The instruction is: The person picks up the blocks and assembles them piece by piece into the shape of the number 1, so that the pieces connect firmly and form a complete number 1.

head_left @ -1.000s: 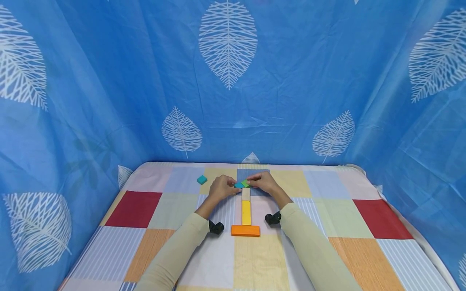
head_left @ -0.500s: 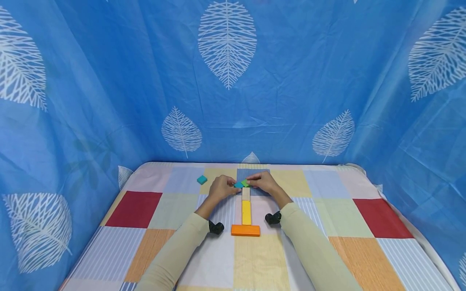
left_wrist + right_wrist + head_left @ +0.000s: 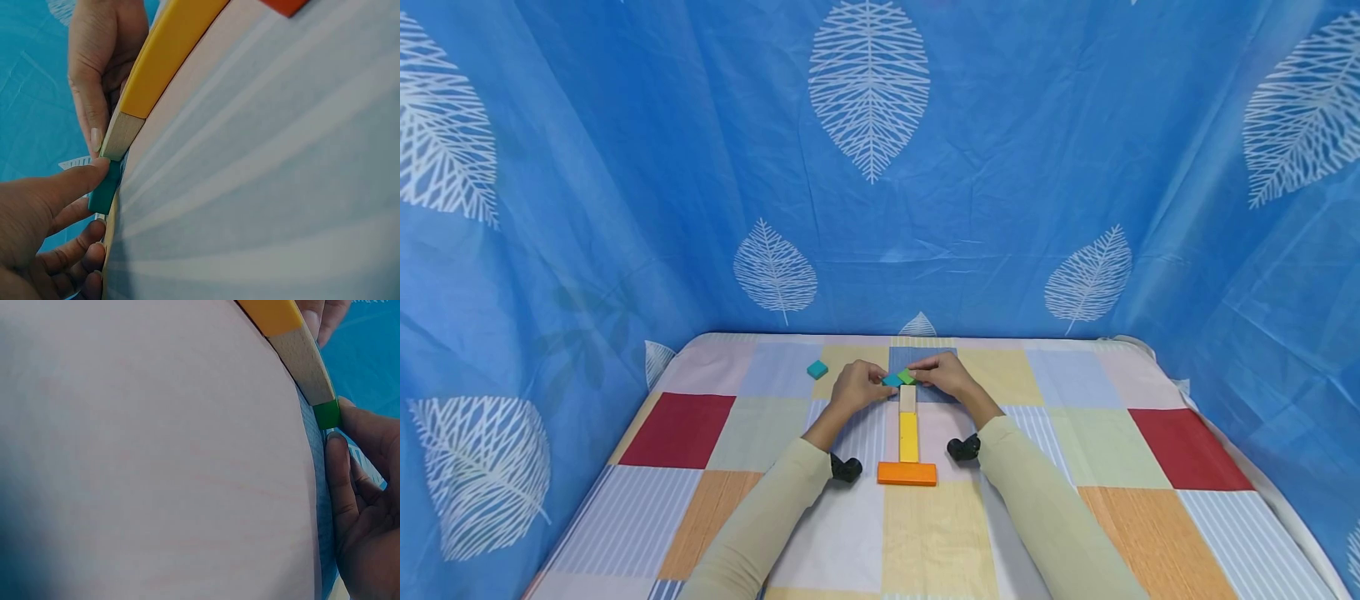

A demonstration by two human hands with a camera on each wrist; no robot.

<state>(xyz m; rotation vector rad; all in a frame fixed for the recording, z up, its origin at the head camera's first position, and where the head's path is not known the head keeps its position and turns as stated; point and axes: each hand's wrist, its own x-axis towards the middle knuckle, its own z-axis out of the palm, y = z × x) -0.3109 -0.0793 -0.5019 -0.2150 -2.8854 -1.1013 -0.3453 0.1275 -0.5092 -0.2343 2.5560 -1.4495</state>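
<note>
My left hand (image 3: 856,385) pinches a small blue block (image 3: 891,381), which looks teal in the left wrist view, between thumb and fingers. Opposite it, my right hand (image 3: 947,375) pinches a small green block (image 3: 907,377) by its right side. The two blocks sit side by side, set at a slant, at the far end of a plain wooden block (image 3: 907,398). A yellow block (image 3: 908,437) continues the line toward me, ending against an orange block (image 3: 907,474) laid crosswise. Fingers hide part of the blue and green blocks.
A loose teal block (image 3: 817,369) lies to the left of my left hand. Everything rests on a patchwork cloth (image 3: 936,533). Blue curtains (image 3: 985,208) hang behind and at both sides. Black wrist devices (image 3: 846,470) show beneath both forearms.
</note>
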